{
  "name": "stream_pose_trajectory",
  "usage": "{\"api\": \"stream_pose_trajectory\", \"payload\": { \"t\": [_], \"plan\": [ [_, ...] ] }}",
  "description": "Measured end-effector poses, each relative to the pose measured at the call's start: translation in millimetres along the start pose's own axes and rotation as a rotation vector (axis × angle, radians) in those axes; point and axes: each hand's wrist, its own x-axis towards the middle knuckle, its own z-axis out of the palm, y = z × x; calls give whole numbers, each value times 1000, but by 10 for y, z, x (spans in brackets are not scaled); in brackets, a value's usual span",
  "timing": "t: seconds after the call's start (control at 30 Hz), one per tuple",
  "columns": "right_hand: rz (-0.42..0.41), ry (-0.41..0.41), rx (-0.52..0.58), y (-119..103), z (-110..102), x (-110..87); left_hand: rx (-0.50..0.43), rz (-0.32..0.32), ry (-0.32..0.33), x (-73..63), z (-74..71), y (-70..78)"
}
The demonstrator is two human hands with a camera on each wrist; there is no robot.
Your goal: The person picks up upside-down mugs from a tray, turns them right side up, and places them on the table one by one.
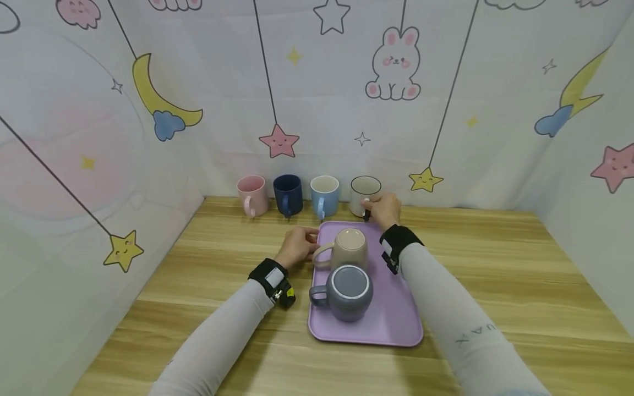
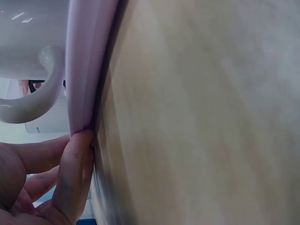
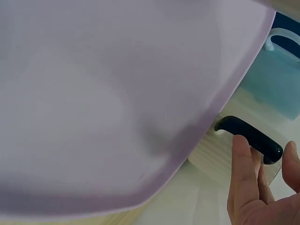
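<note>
At the left rim of the purple tray (image 1: 391, 311), near its far corner, the left hand (image 1: 297, 246) pinches the edge between thumb and fingers. Just beyond the tray's far edge, the right hand (image 1: 385, 210) is at the black handle (image 3: 251, 138) of the white cup (image 1: 358, 199). A fingertip touches that handle and the thumb lies just beside its end; whether they grip it, I cannot tell. The cup stands upright on the wooden table (image 1: 520, 291), immediately to the left of the right hand and well apart from the left.

On the tray, between the two forearms, two mugs sit upside down with their handles to the left. The beige mug (image 1: 349, 257) is farther from the person, its handle close to the left hand's fingers; the grey mug (image 1: 349, 297) is nearer the person, just in front of it.

Left of the white cup, three more upright cups continue the row: light blue (image 1: 324, 197), dark blue (image 1: 288, 195) and pink (image 1: 253, 197). Behind the row hangs a pale backdrop (image 1: 322, 93) printed with stars, moons and a rabbit. Long pale sleeves (image 1: 446, 308) and black wrist bands (image 1: 401, 240) cover the arms.
</note>
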Motion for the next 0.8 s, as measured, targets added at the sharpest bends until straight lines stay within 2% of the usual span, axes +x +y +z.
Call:
{"api": "stream_pose_trajectory", "payload": {
  "t": [0.4, 0.6, 0.8],
  "plan": [
    [69, -22, 39, -2, -237, -60, 34, 24, 2, 13, 7, -19],
    [39, -67, -64, 134, -384, -95, 42, 32, -13, 9, 3, -21],
    [47, -107, -94, 270, -574, -149, 57, 43, -16, 13, -8, -14]
  ]
}}
